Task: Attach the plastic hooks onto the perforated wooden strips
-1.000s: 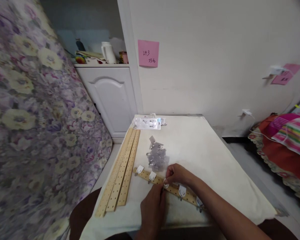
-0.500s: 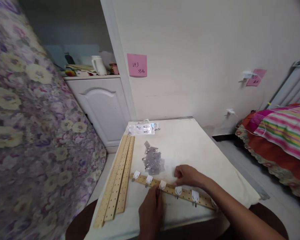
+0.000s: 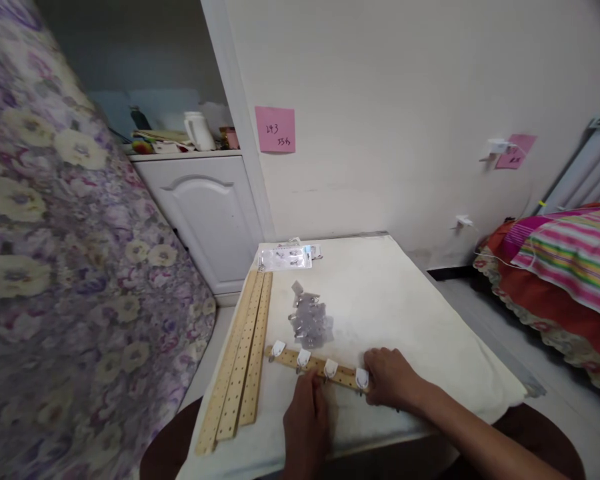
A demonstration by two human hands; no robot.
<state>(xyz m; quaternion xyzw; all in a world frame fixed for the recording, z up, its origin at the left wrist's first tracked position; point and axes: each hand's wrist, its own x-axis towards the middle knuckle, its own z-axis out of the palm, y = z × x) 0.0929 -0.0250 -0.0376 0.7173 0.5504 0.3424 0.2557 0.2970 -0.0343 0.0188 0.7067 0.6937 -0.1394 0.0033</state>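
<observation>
A perforated wooden strip (image 3: 293, 357) lies at a slant near the table's front, with several white tabs (image 3: 331, 368) with small metal clips along it. My left hand (image 3: 306, 417) is closed at the strip's near edge, fingertips between the second and third tabs. Over the strip's right part, my right hand (image 3: 393, 379) is wrapped round it beside the fourth tab, hiding what lies beneath. Beyond the strip sits a pile of translucent grey tabs with metal clips (image 3: 310, 321).
Several longer perforated wooden strips (image 3: 240, 360) lie side by side along the left of the cloth-covered table (image 3: 390, 300). Clear packaging (image 3: 285, 257) rests at its far edge. A floral curtain (image 3: 80, 267) hangs at left; a bed (image 3: 555, 267) stands at right.
My right hand has come down from above the strip and moved slightly right, closing over it by the fourth tab. My left hand stays at the strip's near edge.
</observation>
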